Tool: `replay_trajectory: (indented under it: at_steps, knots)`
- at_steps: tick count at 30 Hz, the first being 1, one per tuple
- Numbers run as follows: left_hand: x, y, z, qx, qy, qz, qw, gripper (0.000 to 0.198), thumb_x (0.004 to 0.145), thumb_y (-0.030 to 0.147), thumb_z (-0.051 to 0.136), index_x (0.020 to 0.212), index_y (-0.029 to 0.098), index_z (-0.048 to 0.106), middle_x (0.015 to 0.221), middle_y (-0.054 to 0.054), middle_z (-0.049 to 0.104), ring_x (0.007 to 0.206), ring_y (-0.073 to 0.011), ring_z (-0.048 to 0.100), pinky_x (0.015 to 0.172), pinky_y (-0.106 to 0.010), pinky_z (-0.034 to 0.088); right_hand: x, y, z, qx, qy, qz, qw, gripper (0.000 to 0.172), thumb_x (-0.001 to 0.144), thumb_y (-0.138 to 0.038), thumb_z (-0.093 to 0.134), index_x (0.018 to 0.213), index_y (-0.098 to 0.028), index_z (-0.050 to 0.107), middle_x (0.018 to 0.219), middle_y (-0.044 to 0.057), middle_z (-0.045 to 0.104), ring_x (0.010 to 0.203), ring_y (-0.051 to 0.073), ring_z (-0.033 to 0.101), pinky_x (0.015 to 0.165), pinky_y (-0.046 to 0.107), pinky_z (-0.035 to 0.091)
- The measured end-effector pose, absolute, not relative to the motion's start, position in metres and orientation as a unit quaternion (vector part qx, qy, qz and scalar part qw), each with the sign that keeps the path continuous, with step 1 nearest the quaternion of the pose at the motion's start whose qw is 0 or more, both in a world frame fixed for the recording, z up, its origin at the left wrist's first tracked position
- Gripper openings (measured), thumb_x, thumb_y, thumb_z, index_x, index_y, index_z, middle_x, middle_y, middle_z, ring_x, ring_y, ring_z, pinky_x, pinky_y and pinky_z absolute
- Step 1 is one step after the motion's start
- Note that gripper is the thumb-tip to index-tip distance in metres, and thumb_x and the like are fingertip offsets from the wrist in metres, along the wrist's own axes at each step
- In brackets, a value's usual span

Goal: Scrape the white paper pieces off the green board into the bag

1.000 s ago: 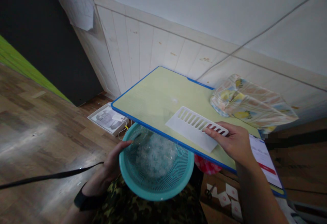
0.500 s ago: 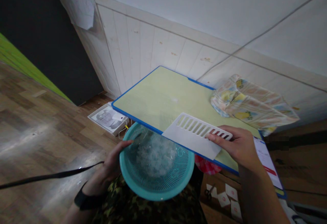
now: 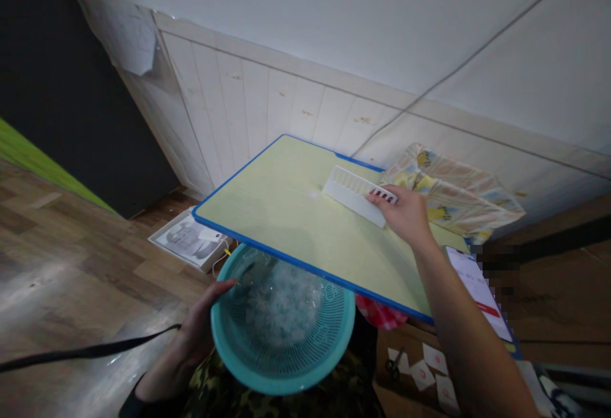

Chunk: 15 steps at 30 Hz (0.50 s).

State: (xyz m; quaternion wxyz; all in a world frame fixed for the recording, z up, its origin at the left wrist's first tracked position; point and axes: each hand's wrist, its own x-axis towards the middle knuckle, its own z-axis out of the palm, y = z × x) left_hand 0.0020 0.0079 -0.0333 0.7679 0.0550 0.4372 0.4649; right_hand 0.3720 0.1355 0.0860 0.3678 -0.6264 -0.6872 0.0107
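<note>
My left hand point(image 3: 203, 313) grips the rim of a turquoise plastic colander point(image 3: 281, 380), its thumb over the edge. Inside the colander lies a heap of clear, whitish bits point(image 3: 286, 303) whose kind I cannot make out. The colander sits against my lap, its far rim under the near edge of a pale yellow board point(image 3: 267, 195) with a blue border. My right hand point(image 3: 403, 211) is closed on the slotted handle of a white plastic scraper point(image 3: 356, 202). The scraper rests over the middle of the board, near a small whitish patch point(image 3: 314, 194).
A patterned cloth point(image 3: 458, 195) is bunched at the board's back right. A phone-like screen point(image 3: 477, 291) lies on the right end. Below are scissors point(image 3: 394, 366) and several white cards point(image 3: 422, 375). On the floor at left stands a white box point(image 3: 191, 240). A panelled wall point(image 3: 258, 100) rises behind.
My right hand has carried the scraper from the board's near edge, above the colander, back to the board's middle. My left hand still holds the colander. The view has shifted slightly.
</note>
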Motion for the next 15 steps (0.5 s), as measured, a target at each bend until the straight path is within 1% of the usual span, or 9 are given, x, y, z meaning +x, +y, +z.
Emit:
replay_trajectory:
  at_steps: [2, 7, 12, 15]
  knots:
    - [0.002, 0.008, -0.032, 0.060, 0.443, 0.467, 0.763, 0.038, 0.077, 0.015, 0.069, 0.114, 0.014, 0.074, 0.081, -0.012, 0.084, 0.082, -0.0367, 0.078, 0.075, -0.044, 0.063, 0.370, 0.135, 0.085, -0.619, -0.698, 0.032, 0.359, 0.031, 0.080, -0.045, 0.068, 0.086, -0.016, 0.077, 0.077, 0.006, 0.074, 0.066, 0.021, 0.065, 0.059, 0.029, 0.043]
    - [0.004, 0.007, -0.028, 0.079, 0.462, 0.460, 0.754, 0.032, 0.078, 0.015, 0.067, 0.110, 0.013, 0.076, 0.077, -0.011, 0.083, 0.076, -0.0345, 0.079, 0.073, -0.042, 0.063, 0.369, 0.128, 0.093, -0.617, -0.691, 0.068, 0.369, 0.034, 0.077, -0.048, 0.070, 0.084, -0.015, 0.076, 0.071, 0.004, 0.072, 0.059, 0.018, 0.060, 0.053, 0.028, 0.040]
    - [0.006, 0.007, -0.027, 0.079, 0.452, 0.449, 0.766, 0.034, 0.079, 0.017, 0.066, 0.112, 0.013, 0.075, 0.076, -0.012, 0.083, 0.074, -0.0336, 0.079, 0.072, -0.042, 0.063, 0.364, 0.136, 0.102, -0.593, -0.726, 0.092, 0.337, 0.035, 0.078, -0.048, 0.069, 0.082, -0.015, 0.076, 0.070, 0.004, 0.071, 0.060, 0.017, 0.060, 0.054, 0.027, 0.039]
    - [0.006, 0.007, -0.029, 0.076, 0.449, 0.452, 0.767, 0.035, 0.080, 0.017, 0.066, 0.114, 0.013, 0.074, 0.078, -0.012, 0.083, 0.075, -0.0342, 0.079, 0.074, -0.042, 0.063, 0.359, 0.140, 0.103, -0.571, -0.737, 0.117, 0.342, 0.036, 0.078, -0.050, 0.069, 0.082, -0.015, 0.076, 0.069, 0.004, 0.071, 0.058, 0.016, 0.058, 0.052, 0.026, 0.039]
